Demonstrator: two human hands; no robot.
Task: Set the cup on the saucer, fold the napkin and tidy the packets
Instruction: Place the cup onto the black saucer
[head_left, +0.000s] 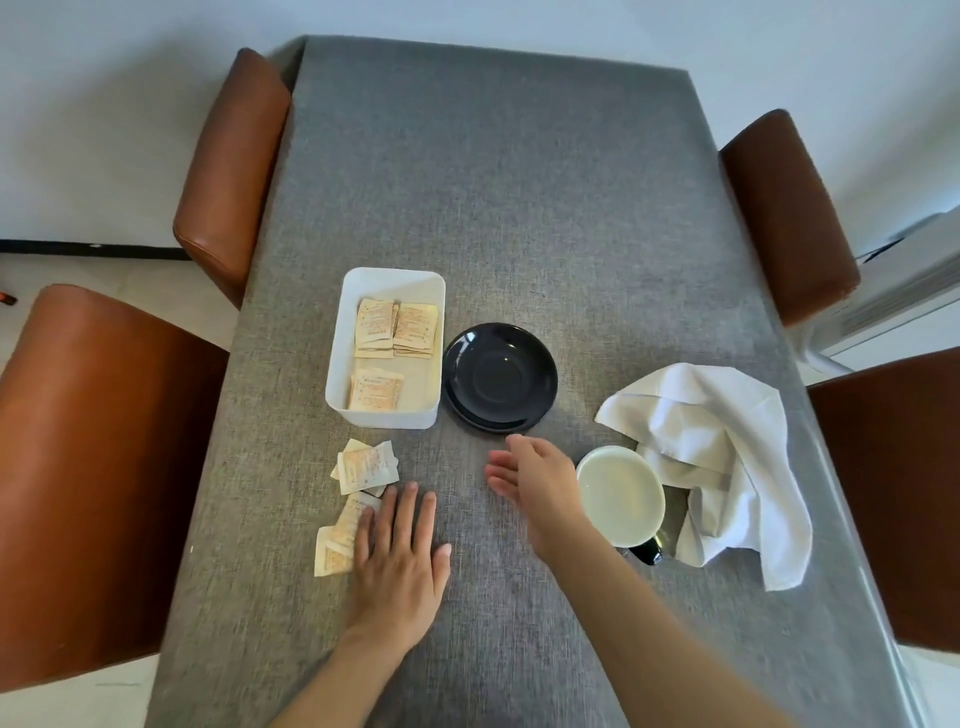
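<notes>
A black saucer (500, 376) sits mid-table, with nothing on it. The cup (621, 495), white inside with a dark handle toward me, stands to the saucer's lower right, beside a crumpled white napkin (711, 457). A white tray (385, 345) left of the saucer holds several tan packets (396, 328). Loose packets (366, 466) lie on the table below the tray. My left hand (400, 566) lies flat, fingers spread, its edge on the lowest loose packets (337, 540). My right hand (537, 480) hovers open just left of the cup, holding nothing.
The table (519, 208) has a grey cloth cover. Brown leather chairs stand at both sides: two on the left (104, 457) (234, 166) and two on the right (784, 218) (898, 493). The far half of the table holds nothing.
</notes>
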